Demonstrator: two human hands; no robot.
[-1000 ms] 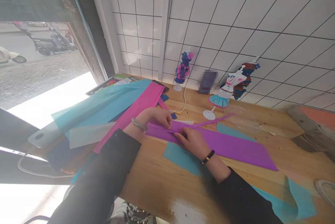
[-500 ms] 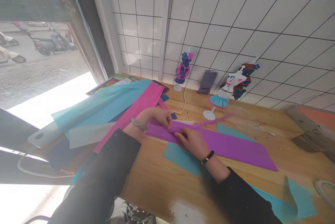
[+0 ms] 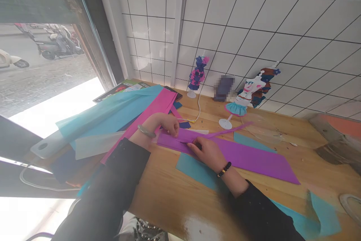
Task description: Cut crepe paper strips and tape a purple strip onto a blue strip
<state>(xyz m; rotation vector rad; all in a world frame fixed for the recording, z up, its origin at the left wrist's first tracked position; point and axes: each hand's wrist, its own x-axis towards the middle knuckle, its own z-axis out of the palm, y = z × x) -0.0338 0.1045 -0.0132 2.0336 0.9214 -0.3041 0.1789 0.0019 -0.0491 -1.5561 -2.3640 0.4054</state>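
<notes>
A long folded sheet of purple crepe paper [image 3: 254,160] lies across the wooden table, with a narrow purple paper strip [image 3: 229,131] trailing from beside my right hand towards the back right. My right hand [image 3: 208,151] rests on the sheet, thumb and fingertips pinched together on the strip's near end. Over the sheet's left end hangs my left hand [image 3: 170,123], its fingers curled down and closed at the paper; whatever they pinch is too small to make out. Light blue paper [image 3: 194,167] shows under the purple sheet.
To the left lie pink paper [image 3: 152,115], light blue sheets [image 3: 109,107] and a white-handled board [image 3: 46,147]. Behind stand small dressed mannequins [image 3: 244,96] and a white cable [image 3: 199,109]. More blue paper [image 3: 324,214] and a clear container [image 3: 332,150] are at right.
My left hand has moved a little to the left and up, away from my right hand. The right hand has stayed almost in place on the purple paper.
</notes>
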